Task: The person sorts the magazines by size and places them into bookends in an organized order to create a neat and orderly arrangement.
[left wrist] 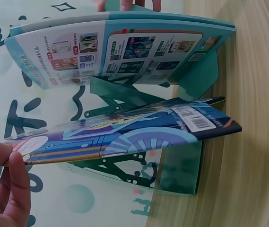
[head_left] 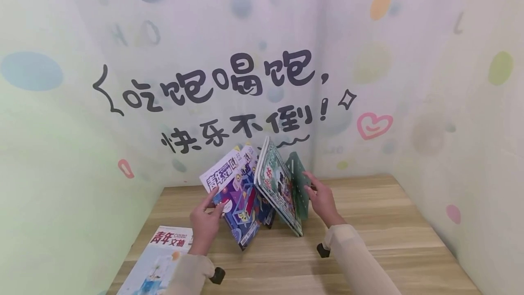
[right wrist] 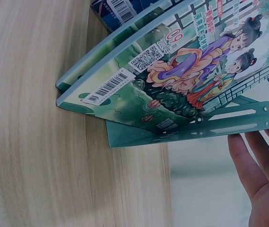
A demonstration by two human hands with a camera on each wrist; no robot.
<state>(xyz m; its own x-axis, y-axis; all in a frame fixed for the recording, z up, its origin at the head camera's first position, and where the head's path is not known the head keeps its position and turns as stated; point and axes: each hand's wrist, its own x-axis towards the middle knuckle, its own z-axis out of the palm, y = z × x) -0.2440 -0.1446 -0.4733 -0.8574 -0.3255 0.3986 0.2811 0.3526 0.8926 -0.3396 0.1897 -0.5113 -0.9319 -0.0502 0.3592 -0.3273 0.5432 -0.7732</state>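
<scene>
On the wooden table (head_left: 368, 240), which fills the lower half of the head view beneath a pastel wall (head_left: 61, 149) lettered in black, a green bookend rack (head_left: 298, 181) stands near the table's far edge at about 12 o'clock from the person. Two groups of magazines stand tilted in it. At 3 o'clock within the rack leans the green magazines (head_left: 276, 185), their cover bearing two drawn children and a barcode in the right wrist view (right wrist: 181, 71). At 9 o'clock of these leans the purple magazine (head_left: 231, 195), its lower edge on the table and its top tipped to 10 o'clock; the left wrist view (left wrist: 139, 135) shows its barcode and the rack's green struts behind.

At 7 o'clock on the table, well apart from the rack, lies a pale blue magazine (head_left: 157, 263), flat and partly cut off by the frame.

Right hand (head_left: 323, 199): fingers straight and spread, pressed against the rack's end plate at 3 o'clock of the green magazines.

Left hand (head_left: 206, 222): thumb and fingers (left wrist: 16, 179) pinch the purple magazine's outer edge.
</scene>
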